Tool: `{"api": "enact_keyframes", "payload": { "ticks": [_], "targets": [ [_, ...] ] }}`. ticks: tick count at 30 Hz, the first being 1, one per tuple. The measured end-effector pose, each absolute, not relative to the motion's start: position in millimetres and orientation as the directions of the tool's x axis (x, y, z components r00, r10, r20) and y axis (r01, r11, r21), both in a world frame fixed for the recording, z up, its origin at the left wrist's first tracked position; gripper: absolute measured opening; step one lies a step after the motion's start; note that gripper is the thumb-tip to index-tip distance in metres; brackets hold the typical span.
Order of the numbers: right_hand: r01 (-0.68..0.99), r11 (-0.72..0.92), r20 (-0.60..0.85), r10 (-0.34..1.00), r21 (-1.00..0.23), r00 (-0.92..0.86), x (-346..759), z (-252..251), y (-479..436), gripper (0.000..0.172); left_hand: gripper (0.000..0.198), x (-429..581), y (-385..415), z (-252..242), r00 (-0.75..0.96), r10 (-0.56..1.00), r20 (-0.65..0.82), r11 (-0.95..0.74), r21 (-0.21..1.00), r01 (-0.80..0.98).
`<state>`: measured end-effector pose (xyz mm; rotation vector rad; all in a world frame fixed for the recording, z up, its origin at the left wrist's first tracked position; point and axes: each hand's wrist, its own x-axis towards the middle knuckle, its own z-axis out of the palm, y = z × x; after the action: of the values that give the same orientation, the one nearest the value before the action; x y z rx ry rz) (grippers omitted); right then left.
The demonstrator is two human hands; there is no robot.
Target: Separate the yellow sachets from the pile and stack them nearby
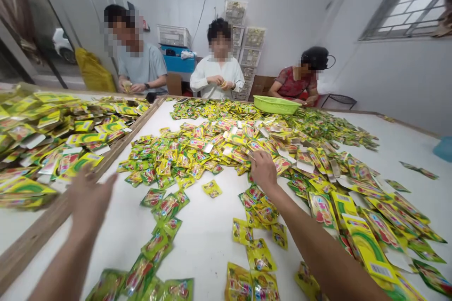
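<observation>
My left hand (pixel 90 195) is blurred, its thumb held apart from the fingers, over the wooden divider (pixel 115 148). Close to it lies a heap of yellow printed cartons (pixel 83 138), and nothing shows in that hand. My right hand (pixel 264 170) reaches into the middle pile, its fingers pinched at the end of a small yellow carton (pixel 237 154). Small green and yellow sachets (pixel 183 155) lie heaped left of this hand. Sachets joined in strips (pixel 158 242) trail toward me, and yellow sachets (pixel 260 255) lie below my right hand.
Three people sit across the white table (pixel 205 230), their hands at small items. A green plastic basket (pixel 275 105) stands on the far sachets. More cartons (pixel 370 240) spread over the right side. Stacked crates (pixel 251 51) stand by the back wall, and a yellow sack (pixel 93 70) at left.
</observation>
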<state>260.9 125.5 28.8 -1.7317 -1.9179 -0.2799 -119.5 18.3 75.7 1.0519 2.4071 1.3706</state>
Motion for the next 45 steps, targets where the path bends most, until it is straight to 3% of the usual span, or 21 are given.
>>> {"api": "enact_keyframes", "payload": {
  "ticks": [1,3,6,8,10,11,13,15,16,18,24,26,27,31,34,38,41,45],
  "targets": [
    [0.956,0.177,0.526,0.85,-0.233,-0.029,250.5,32.5,114.0,0.026,0.066,-99.1,26.4,64.8,-0.668,0.727,0.159,0.286,0.814,0.505],
    [0.926,0.184,0.484,0.875,-0.33,-0.001,226.3,40.5,90.0,0.02,0.056,-55.7,34.3,46.8,-0.34,0.913,0.223,0.064,0.747,0.662],
    [0.792,0.16,0.293,0.956,-0.589,0.025,188.1,49.0,59.3,0.024,0.071,-4.7,29.7,27.1,0.044,0.929,0.368,-0.284,0.629,0.724],
    [0.571,0.204,0.15,0.979,-0.795,-0.141,167.5,50.6,49.2,0.033,0.065,8.2,24.6,17.4,0.131,0.903,0.409,-0.377,0.606,0.701],
    [0.38,0.19,0.077,0.953,-0.905,-0.293,154.2,49.0,51.7,0.043,0.046,4.7,22.9,11.8,0.053,0.925,0.375,-0.306,0.657,0.689],
    [0.358,0.175,0.058,0.947,-0.917,-0.315,150.2,47.1,57.7,0.046,0.038,-0.9,23.5,10.9,-0.022,0.948,0.317,-0.217,0.697,0.683],
    [0.492,0.172,0.044,0.964,-0.853,-0.261,145.8,41.4,76.7,0.043,0.031,-14.1,25.8,12.7,-0.175,0.97,0.167,-0.013,0.757,0.653],
    [0.741,0.199,0.063,0.976,-0.641,-0.208,143.0,33.0,99.3,0.028,0.031,-24.7,28.1,17.0,-0.284,0.956,0.078,0.117,0.786,0.607],
    [0.832,0.216,0.068,0.975,-0.512,-0.211,141.4,28.0,109.5,0.032,0.034,-28.2,28.8,19.1,-0.322,0.945,0.062,0.146,0.8,0.582],
    [0.894,0.211,0.072,0.977,-0.397,-0.199,138.0,17.8,124.6,0.043,0.042,-32.1,29.7,21.3,-0.378,0.926,0.027,0.191,0.828,0.528],
    [0.911,0.211,0.129,0.976,-0.355,-0.175,142.4,6.2,123.9,0.035,0.056,-35.3,35.8,10.3,-0.394,0.917,-0.066,0.237,0.883,0.404],
    [0.89,0.192,0.162,0.977,-0.413,-0.136,151.0,11.0,115.4,0.032,0.055,-35.0,38.3,5.7,-0.376,0.924,-0.072,0.204,0.924,0.324],
    [0.847,0.181,0.173,0.979,-0.5,-0.108,155.7,13.9,110.2,0.031,0.054,-34.5,39.0,4.3,-0.36,0.93,-0.08,0.185,0.945,0.269],
    [0.409,0.106,0.086,0.994,-0.906,-0.067,171.0,19.0,83.1,0.035,0.054,-32.3,34.8,7.0,-0.279,0.953,-0.114,0.137,0.988,0.066],
    [0.182,0.007,-0.012,0.995,-0.983,-0.104,176.6,12.9,61.1,0.037,0.055,-31.6,25.8,14.6,-0.181,0.97,-0.161,0.174,0.983,0.056],
    [-0.013,-0.028,-0.028,0.998,-1.0,-0.056,182.1,3.9,46.5,0.035,0.05,-30.1,16.8,19.8,0.002,0.982,-0.188,0.184,0.962,0.203],
    [0.074,0.044,0.04,0.998,-0.996,-0.049,186.6,4.1,45.6,0.032,0.044,-27.4,16.1,18.2,0.093,0.982,-0.163,0.14,0.967,0.212],
    [0.414,0.127,0.072,0.987,-0.901,-0.145,189.5,10.0,43.0,0.028,0.036,-22.1,17.1,17.6,0.197,0.959,-0.204,0.181,0.975,0.131]
  ]
}}
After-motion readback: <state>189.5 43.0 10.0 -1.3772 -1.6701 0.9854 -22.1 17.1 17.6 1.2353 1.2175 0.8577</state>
